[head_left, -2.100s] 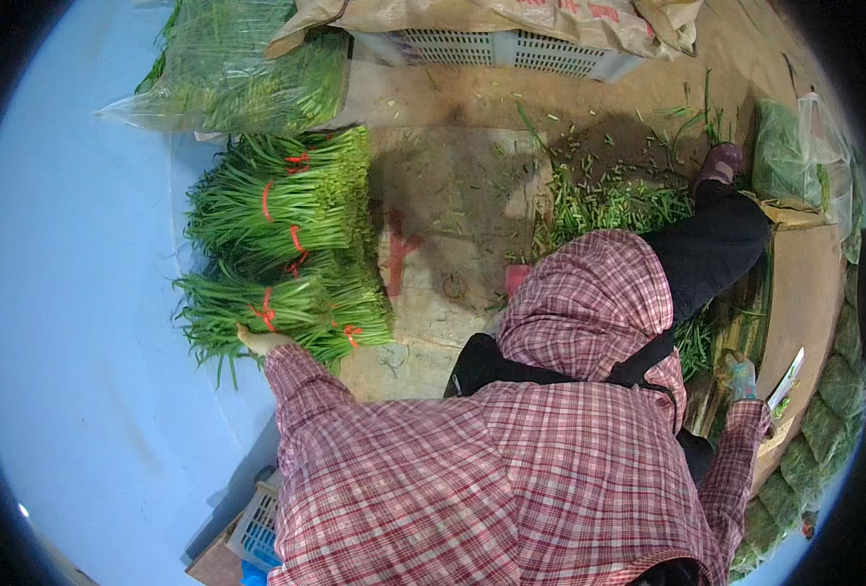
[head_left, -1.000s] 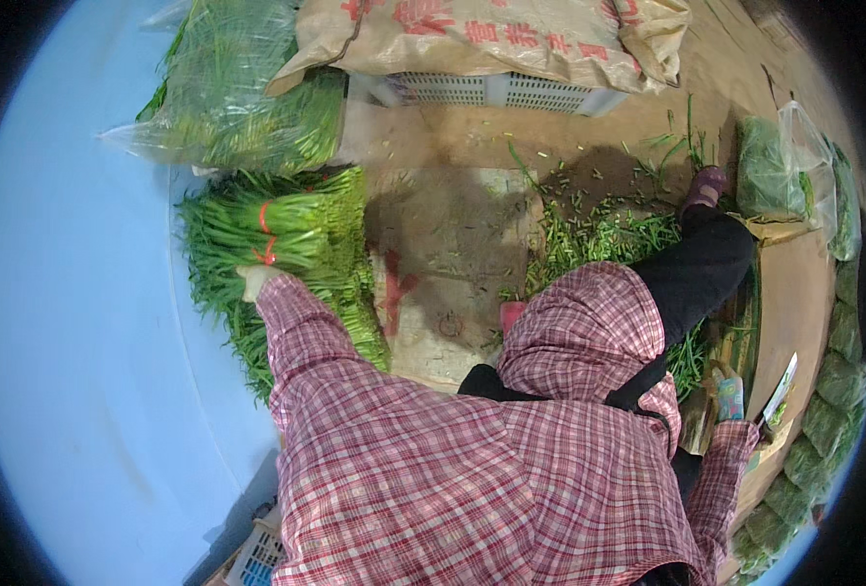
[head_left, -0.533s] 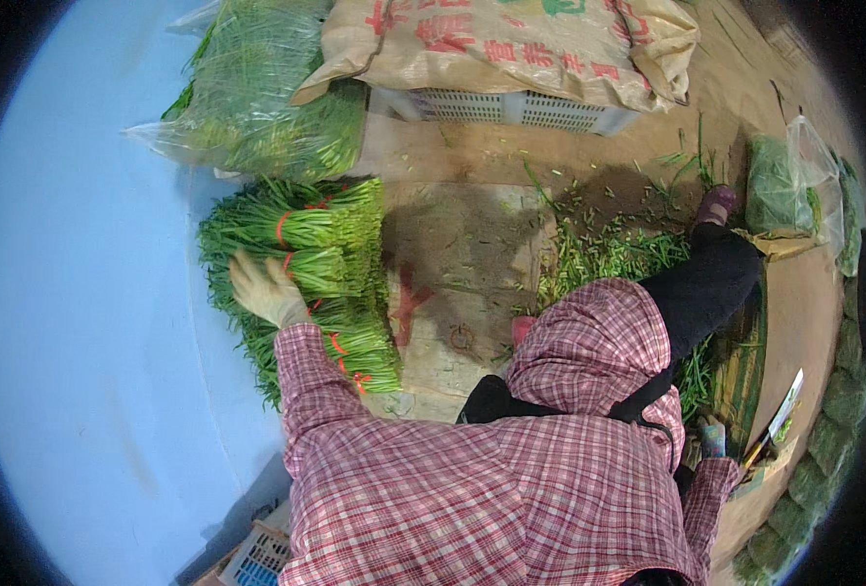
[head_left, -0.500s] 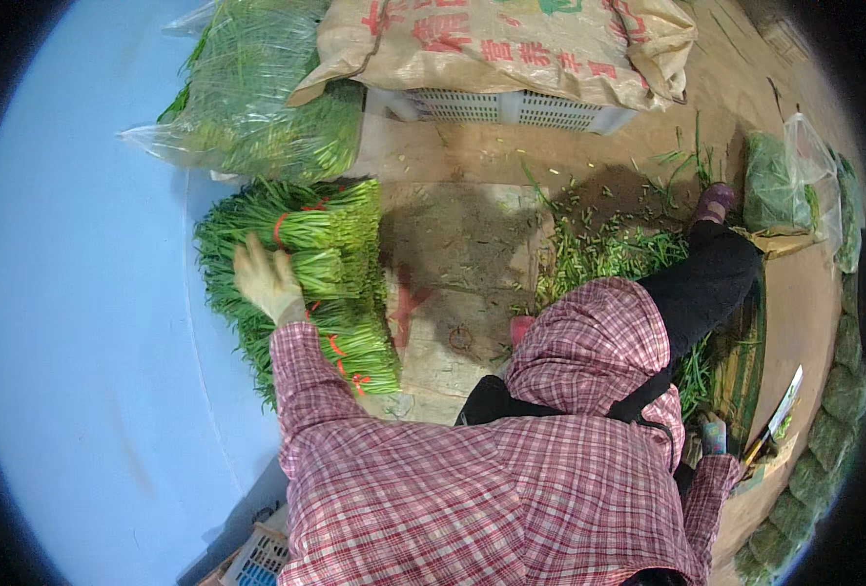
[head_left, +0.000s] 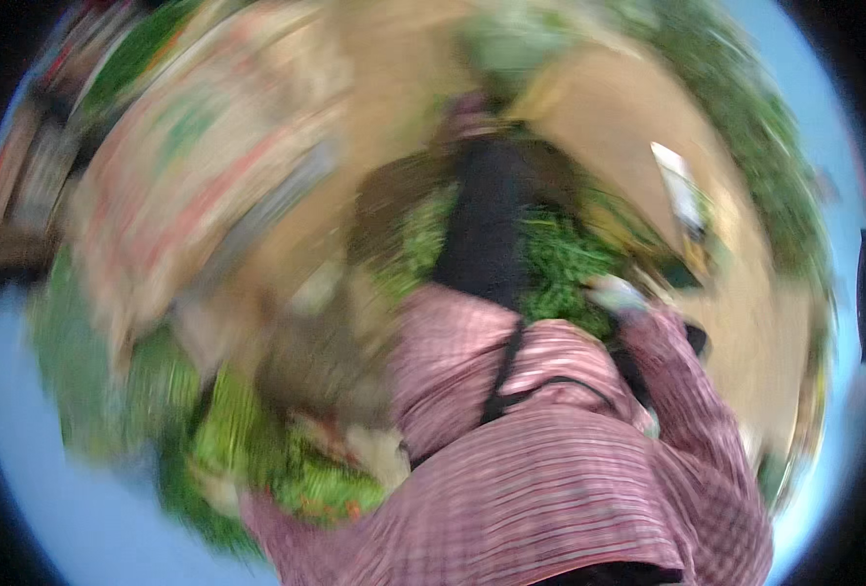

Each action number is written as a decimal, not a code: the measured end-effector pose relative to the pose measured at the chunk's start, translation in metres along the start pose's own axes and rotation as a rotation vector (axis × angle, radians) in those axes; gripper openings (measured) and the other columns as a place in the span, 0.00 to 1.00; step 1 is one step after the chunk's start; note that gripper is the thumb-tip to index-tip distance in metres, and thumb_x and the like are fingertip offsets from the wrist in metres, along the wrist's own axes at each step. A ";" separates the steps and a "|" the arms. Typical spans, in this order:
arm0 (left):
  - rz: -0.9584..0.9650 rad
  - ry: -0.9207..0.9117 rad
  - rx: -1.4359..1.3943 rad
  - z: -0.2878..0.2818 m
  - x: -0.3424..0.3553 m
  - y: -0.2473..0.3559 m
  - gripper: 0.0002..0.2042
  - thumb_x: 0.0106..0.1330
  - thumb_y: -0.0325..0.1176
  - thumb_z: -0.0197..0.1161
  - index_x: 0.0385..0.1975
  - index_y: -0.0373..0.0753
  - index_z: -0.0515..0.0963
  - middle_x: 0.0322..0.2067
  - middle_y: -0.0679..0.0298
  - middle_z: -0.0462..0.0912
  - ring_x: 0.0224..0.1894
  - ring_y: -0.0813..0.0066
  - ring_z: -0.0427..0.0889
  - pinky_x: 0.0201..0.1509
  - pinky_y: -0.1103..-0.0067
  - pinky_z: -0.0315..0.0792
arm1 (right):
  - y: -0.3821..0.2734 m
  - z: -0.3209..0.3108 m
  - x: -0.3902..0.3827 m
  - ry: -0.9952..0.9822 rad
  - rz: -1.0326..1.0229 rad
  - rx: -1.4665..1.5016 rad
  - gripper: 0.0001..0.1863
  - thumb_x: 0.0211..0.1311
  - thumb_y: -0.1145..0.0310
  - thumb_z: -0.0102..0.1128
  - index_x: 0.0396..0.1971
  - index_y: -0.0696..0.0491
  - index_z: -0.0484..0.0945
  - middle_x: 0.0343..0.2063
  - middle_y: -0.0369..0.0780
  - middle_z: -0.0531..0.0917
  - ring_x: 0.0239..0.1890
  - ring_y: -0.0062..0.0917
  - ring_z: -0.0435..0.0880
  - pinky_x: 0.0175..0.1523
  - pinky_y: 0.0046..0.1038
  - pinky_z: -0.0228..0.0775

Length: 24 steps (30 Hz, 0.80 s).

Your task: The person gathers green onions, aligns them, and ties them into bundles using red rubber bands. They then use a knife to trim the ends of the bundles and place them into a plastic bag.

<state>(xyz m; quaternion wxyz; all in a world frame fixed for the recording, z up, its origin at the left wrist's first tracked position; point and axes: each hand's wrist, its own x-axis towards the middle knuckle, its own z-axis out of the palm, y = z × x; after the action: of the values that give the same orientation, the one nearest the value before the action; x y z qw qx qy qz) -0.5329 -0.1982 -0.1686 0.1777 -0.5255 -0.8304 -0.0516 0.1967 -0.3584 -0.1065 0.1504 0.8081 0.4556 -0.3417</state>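
The whole view has swung toward the person's right: the bunches of slim green-stemmed vegetables with long dark leaves [head_left: 233, 420], at mid-left half a second ago, now lie at lower left, and the right hand [head_left: 620, 293] shows farther up the view. Nearest is the red-and-white checked shirt [head_left: 550, 488], its left sleeve reaching down toward the bunches. The left hand [head_left: 220, 493] is a blur against their leafy side; whether it grips a bunch or merely rests there, I cannot tell. The right hand, pale-gloved with a bluish cuff, is at the edge of a loose heap of dark green leaves [head_left: 560, 259]; its fingers are too smeared to say whether they pinch anything.

The step in hand seems to be handling the tied bunches with the left hand while attention turns to the right side. The next move would call for a steady look and a firm hold low around the stems, sparing the soft leaves.

The bunches look fresh, bright yellow-green at the stems, with orange-red specks, probably ties, among them. Farther off, a white-bladed knife [head_left: 685, 200] lies on a brown cardboard sheet [head_left: 755, 342], apart from the right hand. Beyond, at upper left, is a beige sack with red and green print [head_left: 218, 127].
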 end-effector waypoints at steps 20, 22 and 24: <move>1.151 -0.201 -1.278 -0.227 0.048 0.424 0.28 0.64 0.36 0.64 0.64 0.39 0.67 0.60 0.50 0.72 0.62 0.54 0.72 0.59 0.68 0.73 | 0.060 -0.144 -0.022 0.857 0.181 0.256 0.23 0.55 0.68 0.62 0.53 0.52 0.74 0.41 0.50 0.81 0.42 0.45 0.83 0.46 0.41 0.76; 1.376 -0.403 -1.434 -0.259 0.003 0.479 0.29 0.63 0.36 0.65 0.64 0.39 0.67 0.60 0.49 0.72 0.63 0.53 0.72 0.59 0.68 0.73 | 0.072 -0.125 -0.049 0.984 0.128 0.376 0.23 0.55 0.69 0.60 0.53 0.49 0.75 0.40 0.47 0.81 0.42 0.43 0.82 0.47 0.39 0.76; 1.583 -0.591 -1.560 -0.286 -0.054 0.534 0.30 0.62 0.35 0.66 0.65 0.38 0.66 0.61 0.49 0.72 0.63 0.53 0.71 0.59 0.69 0.73 | 0.087 -0.126 -0.069 1.075 0.166 0.466 0.22 0.55 0.69 0.60 0.53 0.48 0.77 0.42 0.46 0.82 0.45 0.41 0.83 0.49 0.35 0.75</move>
<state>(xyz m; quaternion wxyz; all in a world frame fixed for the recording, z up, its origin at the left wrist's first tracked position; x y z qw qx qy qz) 0.0324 -0.0864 0.0254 -0.4153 -0.8585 -0.0186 -0.3003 0.2983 -0.3792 0.0257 -0.2569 0.9125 0.3162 0.0376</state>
